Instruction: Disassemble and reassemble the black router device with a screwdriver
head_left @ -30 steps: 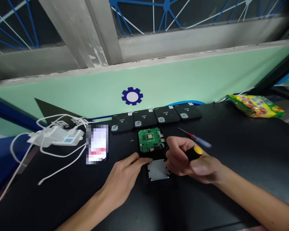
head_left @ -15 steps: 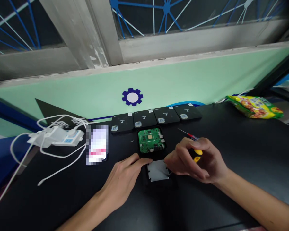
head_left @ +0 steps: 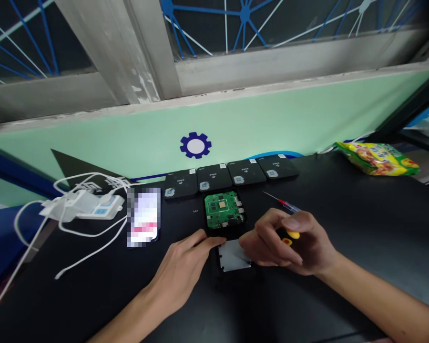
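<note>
A black case cover [head_left: 219, 277] with a silver metal plate [head_left: 232, 257] set in it lies in front of me. At its far left corner my left hand [head_left: 184, 264] holds it, the index finger stretched along the edge. My right hand [head_left: 289, 243] is closed around a tool with a yellow-and-black handle [head_left: 292, 235]. Its fingertips are over the plate's right edge; the tool's working end is hidden. Just beyond the cover, a green circuit board [head_left: 218, 209] sits in an open black case. A screwdriver [head_left: 282, 203] with a red collar and clear handle lies behind my right hand, partly covered.
Several closed black boxes [head_left: 214, 178] stand in a row along the wall. To the left are a phone [head_left: 145, 216] with a blurred screen, a white power strip [head_left: 100, 207] and loose white cables [head_left: 89, 257]. A yellow-green snack bag [head_left: 379, 159] lies at the far right.
My right hand has shifted slightly left, further over the metal plate, with the yellow-handled tool still in it. My left hand has stayed at the cover's corner.
</note>
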`<state>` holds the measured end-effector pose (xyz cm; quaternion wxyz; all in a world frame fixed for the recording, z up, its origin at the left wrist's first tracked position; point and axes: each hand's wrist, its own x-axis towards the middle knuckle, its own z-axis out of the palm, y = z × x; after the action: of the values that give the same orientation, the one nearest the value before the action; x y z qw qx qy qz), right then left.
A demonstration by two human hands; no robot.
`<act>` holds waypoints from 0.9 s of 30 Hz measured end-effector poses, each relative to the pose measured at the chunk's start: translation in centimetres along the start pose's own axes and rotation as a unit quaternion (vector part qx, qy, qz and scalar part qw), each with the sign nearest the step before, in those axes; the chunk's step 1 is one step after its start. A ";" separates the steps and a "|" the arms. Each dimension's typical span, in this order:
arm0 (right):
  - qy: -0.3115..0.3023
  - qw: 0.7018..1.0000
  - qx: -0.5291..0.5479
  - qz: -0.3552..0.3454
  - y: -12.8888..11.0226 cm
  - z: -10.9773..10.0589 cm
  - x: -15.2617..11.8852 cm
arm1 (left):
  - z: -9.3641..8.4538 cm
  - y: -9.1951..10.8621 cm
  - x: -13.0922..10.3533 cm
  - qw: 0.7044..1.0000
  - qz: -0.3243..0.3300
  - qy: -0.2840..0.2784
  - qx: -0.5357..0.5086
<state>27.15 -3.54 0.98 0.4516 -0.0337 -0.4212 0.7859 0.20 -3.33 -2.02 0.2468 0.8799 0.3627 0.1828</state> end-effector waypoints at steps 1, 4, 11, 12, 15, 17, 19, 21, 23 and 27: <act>-0.001 1.000 -0.001 0.000 -0.1 0.1 0.1 | 0.0 0.0 0.0 1.000 0.000 -0.001 0.001; 0.000 1.000 -0.003 0.000 -0.1 0.2 0.1 | -0.1 0.0 0.0 1.000 0.001 -0.004 0.006; 0.009 1.000 0.020 0.008 0.3 0.3 0.1 | -0.3 0.6 0.1 1.000 -0.003 0.013 0.003; 0.009 0.999 0.028 0.013 0.4 0.3 0.0 | -0.2 0.7 0.1 1.000 -0.002 0.015 0.001; 0.006 0.999 0.045 0.019 0.6 0.4 0.0 | 0.0 0.7 -0.1 0.999 0.014 0.032 0.008; 0.003 0.999 0.049 0.017 0.6 0.3 -0.1 | 0.1 0.7 -0.2 0.998 0.042 0.049 0.025; 0.000 0.998 0.054 0.015 0.6 0.3 -0.1 | 0.3 0.9 -0.4 0.995 0.071 0.055 0.048; 0.003 0.998 0.055 0.022 0.6 0.2 -0.1 | 0.4 1.3 -0.5 0.992 0.094 0.046 0.066; 0.006 0.998 0.052 0.030 0.5 0.2 -0.1 | 0.6 1.7 -0.7 0.988 0.121 0.031 0.087; 0.004 0.998 0.049 0.029 0.5 0.0 0.0 | 0.9 2.5 -0.7 0.978 0.170 0.012 0.124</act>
<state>26.83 -3.71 0.68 0.4312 -0.0271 -0.3793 0.8182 1.56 -5.72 -1.43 0.0967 0.9501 0.2306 0.1866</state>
